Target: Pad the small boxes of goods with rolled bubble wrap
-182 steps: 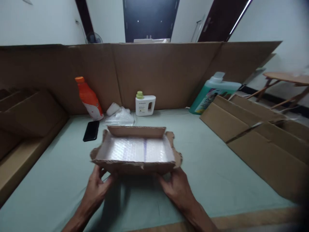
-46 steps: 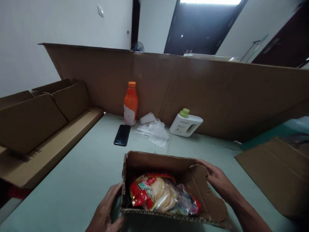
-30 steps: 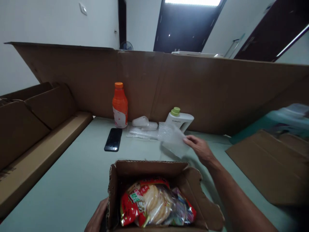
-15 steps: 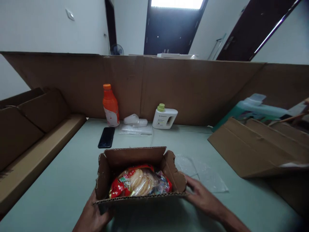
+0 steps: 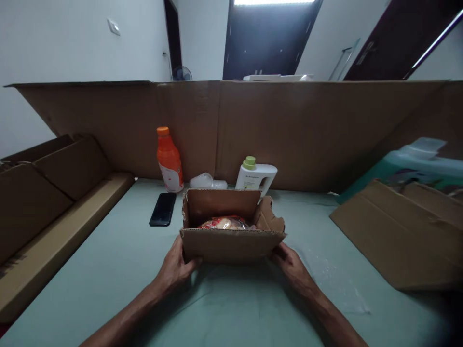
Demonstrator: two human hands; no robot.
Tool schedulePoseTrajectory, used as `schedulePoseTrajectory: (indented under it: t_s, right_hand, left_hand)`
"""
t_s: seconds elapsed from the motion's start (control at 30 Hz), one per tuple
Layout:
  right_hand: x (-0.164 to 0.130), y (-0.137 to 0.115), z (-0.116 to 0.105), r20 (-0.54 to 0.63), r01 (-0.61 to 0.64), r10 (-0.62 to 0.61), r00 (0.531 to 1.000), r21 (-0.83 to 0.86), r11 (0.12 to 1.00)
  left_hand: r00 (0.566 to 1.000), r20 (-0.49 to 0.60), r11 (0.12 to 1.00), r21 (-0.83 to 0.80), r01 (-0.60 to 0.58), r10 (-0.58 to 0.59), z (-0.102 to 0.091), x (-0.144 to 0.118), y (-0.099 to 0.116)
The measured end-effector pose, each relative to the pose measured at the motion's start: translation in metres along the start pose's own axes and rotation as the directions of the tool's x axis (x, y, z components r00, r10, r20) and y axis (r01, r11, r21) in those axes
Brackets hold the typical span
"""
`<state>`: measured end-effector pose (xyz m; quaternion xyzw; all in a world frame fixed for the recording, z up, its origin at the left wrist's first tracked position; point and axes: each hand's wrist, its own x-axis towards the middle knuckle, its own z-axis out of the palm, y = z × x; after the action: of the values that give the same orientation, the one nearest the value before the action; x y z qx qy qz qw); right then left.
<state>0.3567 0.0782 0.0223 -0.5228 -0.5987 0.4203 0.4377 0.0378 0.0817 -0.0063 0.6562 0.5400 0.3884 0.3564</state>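
Between my two hands is a small open cardboard box (image 5: 231,246) with rough-cut edges. My left hand (image 5: 178,266) grips its near left corner, thumb along the front wall. My right hand (image 5: 291,265) holds the near right corner, its fingertips partly hidden by the box. Inside lies a clear and red plastic food packet (image 5: 227,222) with pale contents; the front wall hides its lower part. Just behind the box stands a white bottle with a green cap (image 5: 255,174), its base covered by the box.
Further back are an orange bottle (image 5: 169,161), a black phone (image 5: 162,209) and clear plastic packaging (image 5: 207,181). A clear plastic sheet (image 5: 334,279) lies to the right. Cardboard boxes (image 5: 401,231) and a teal jug (image 5: 398,164) stand at the right, more cardboard (image 5: 74,166) at the left.
Both hands have moved the box away from me, toward the back of the table. Its front wall now shows more and the packet less. The camera view has shifted slightly.
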Motion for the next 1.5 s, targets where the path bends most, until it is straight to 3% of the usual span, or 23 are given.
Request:
schedulePoseTrajectory:
  t_s: [0.1, 0.2, 0.3, 0.37, 0.43, 0.57, 0.63, 0.7, 0.77, 0.87, 0.97, 1.03, 1.07, 1.17, 1.23, 1.3, 1.4, 1.5]
  right_hand:
    - [-0.008, 0.008, -0.001, -0.012, -0.036, 0.037, 0.999, 0.038, 0.999]
    - [-0.020, 0.022, -0.003, -0.071, -0.084, 0.087, 0.994, 0.040, 0.996]
    - [-0.026, 0.037, -0.004, -0.120, -0.102, 0.096, 0.988, -0.041, 0.994]
    - [-0.025, 0.044, -0.003, -0.135, -0.099, 0.083, 0.987, -0.116, 0.988]
    - [-0.024, 0.049, -0.002, -0.144, -0.091, 0.067, 0.987, -0.167, 0.982]
    - [-0.023, 0.052, -0.002, -0.137, -0.078, 0.051, 0.989, -0.206, 0.975]
    - [-0.025, 0.051, -0.001, -0.135, -0.078, 0.047, 0.990, -0.230, 0.970]
    - [-0.026, 0.048, 0.000, -0.131, -0.072, 0.039, 0.991, -0.255, 0.964]
    - [-0.027, 0.045, 0.001, -0.115, -0.062, 0.033, 0.993, -0.263, 0.963]
    - [-0.025, 0.041, 0.001, -0.079, -0.041, 0.022, 0.997, -0.240, 0.970]
    - [-0.017, 0.039, -0.002, -0.043, -0.043, 0.035, 0.998, -0.203, 0.978]
    - [-0.010, 0.035, -0.005, -0.024, -0.067, 0.064, 0.998, -0.185, 0.980]
    - [-0.008, 0.031, -0.008, -0.017, -0.082, 0.080, 0.997, -0.185, 0.979]
    - [-0.010, 0.007, -0.019, 0.024, -0.117, 0.129, 0.991, -0.268, 0.956]
    - [-0.025, -0.016, -0.026, 0.122, -0.118, 0.180, 0.976, -0.395, 0.911]
    - [-0.052, -0.042, -0.024, 0.262, -0.086, 0.243, 0.934, -0.496, 0.864]
    - [-0.097, -0.072, 0.010, 0.407, -0.002, 0.228, 0.884, -0.484, 0.875]
    - [-0.123, -0.082, 0.064, 0.408, 0.049, 0.092, 0.908, -0.322, 0.945]
  left_hand:
    - [0.999, 0.042, 1.000, -0.010, -0.028, 0.028, -0.010, -0.002, -0.008]
    - [0.989, 0.119, 0.996, 0.024, -0.090, 0.087, -0.040, 0.008, -0.015]
    - [0.982, 0.108, 0.969, 0.176, -0.172, 0.155, -0.071, 0.050, -0.012]
    - [0.972, 0.053, 0.935, 0.267, -0.233, 0.228, -0.079, 0.095, -0.006]
    - [0.961, 0.024, 0.916, 0.297, -0.270, 0.275, -0.072, 0.145, 0.001]
    - [0.949, -0.003, 0.895, 0.332, -0.298, 0.317, -0.035, 0.229, 0.013]
    - [0.951, -0.026, 0.901, 0.330, -0.282, 0.307, -0.018, 0.251, 0.016]
    - [0.954, -0.073, 0.916, 0.310, -0.255, 0.291, -0.014, 0.256, 0.019]
    - [0.946, -0.169, 0.935, 0.275, -0.222, 0.275, -0.028, 0.242, 0.020]
    - [0.903, -0.363, 0.967, 0.193, -0.168, 0.230, -0.077, 0.187, 0.016]
    - [0.872, -0.475, 0.993, 0.071, -0.094, 0.116, -0.127, 0.100, 0.004]
    - [0.882, -0.462, 0.978, -0.209, -0.010, -0.090, -0.142, 0.035, -0.004]
    - [0.884, -0.417, 0.923, -0.383, 0.039, -0.210, -0.143, 0.004, -0.007]
    - [0.873, -0.211, 0.661, -0.734, 0.155, -0.439, -0.126, -0.069, -0.004]
    - [0.877, -0.107, 0.556, -0.807, 0.200, -0.469, -0.108, -0.097, 0.006]
    - [0.897, -0.026, 0.508, -0.831, 0.225, -0.441, -0.088, -0.112, 0.017]
    - [0.937, 0.116, 0.491, -0.827, 0.275, -0.329, -0.055, -0.118, 0.030]
    - [0.932, 0.296, 0.517, -0.775, 0.363, -0.210, -0.026, -0.114, 0.032]
